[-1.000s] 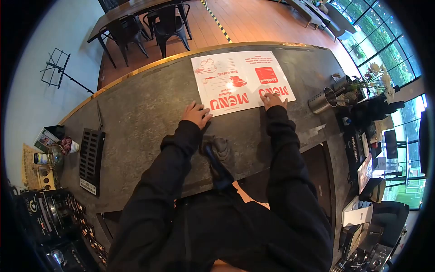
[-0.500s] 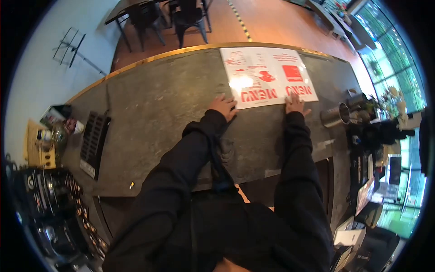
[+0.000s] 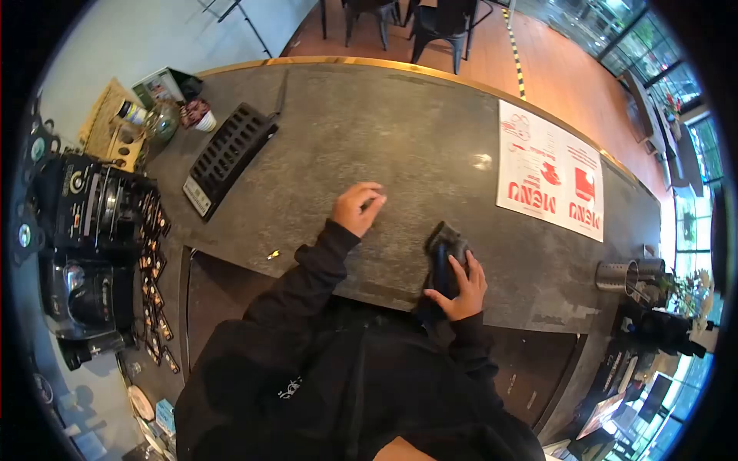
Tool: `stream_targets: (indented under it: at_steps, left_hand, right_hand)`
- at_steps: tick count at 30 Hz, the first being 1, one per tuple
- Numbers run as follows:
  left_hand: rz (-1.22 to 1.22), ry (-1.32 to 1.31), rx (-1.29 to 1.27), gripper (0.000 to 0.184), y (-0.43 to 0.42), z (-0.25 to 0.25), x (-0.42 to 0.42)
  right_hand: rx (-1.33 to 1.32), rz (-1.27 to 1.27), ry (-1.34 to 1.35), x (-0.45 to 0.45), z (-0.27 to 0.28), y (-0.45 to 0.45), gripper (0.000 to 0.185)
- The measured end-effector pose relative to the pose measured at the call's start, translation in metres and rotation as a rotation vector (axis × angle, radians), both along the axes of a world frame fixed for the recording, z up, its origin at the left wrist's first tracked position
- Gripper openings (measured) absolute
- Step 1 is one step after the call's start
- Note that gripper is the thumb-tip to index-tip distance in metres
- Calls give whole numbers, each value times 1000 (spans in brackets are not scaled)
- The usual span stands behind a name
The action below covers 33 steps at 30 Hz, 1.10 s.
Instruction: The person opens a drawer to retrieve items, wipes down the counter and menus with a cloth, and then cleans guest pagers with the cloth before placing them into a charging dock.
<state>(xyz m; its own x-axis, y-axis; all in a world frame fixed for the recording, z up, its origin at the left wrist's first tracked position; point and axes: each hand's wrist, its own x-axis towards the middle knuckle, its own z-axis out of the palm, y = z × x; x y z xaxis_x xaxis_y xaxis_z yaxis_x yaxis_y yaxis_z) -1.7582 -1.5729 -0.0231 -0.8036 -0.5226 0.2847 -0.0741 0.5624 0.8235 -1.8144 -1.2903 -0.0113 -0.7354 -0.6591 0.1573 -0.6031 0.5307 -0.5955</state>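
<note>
On the near part of the dark counter, my right hand rests over a black, bunched item that looks like a cloth, thumb on one side and fingers on the other. Its lower end runs down beside my black sweater. My left hand is above the counter to the left, fingers loosely bent with a gap at the thumb, and nothing shows in it. A white menu sheet with red print lies flat at the far right, apart from both hands.
A black slotted tray lies at the left, near a small potted plant and a glass vessel. Black machines stand further left. Perforated metal cups sit at the right end. A small yellow scrap lies near the front edge.
Both hands have left the menu sheet and come back toward my body. The right one now grips the black cloth, which has shifted. My view has turned left.
</note>
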Motion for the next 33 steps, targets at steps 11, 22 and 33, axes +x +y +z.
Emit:
stream_targets:
  at_steps: [11, 22, 33]
  left_hand:
    - [578, 103, -76, 20, -173, -2, 194]
    - [569, -280, 2, 44, -371, -26, 267]
    - [455, -222, 41, 35, -335, -41, 280]
  right_hand:
    - [87, -162, 270, 58, -37, -111, 53]
    - [-147, -76, 341, 135, -6, -291, 43]
    - [-259, 64, -436, 203, -39, -437, 60]
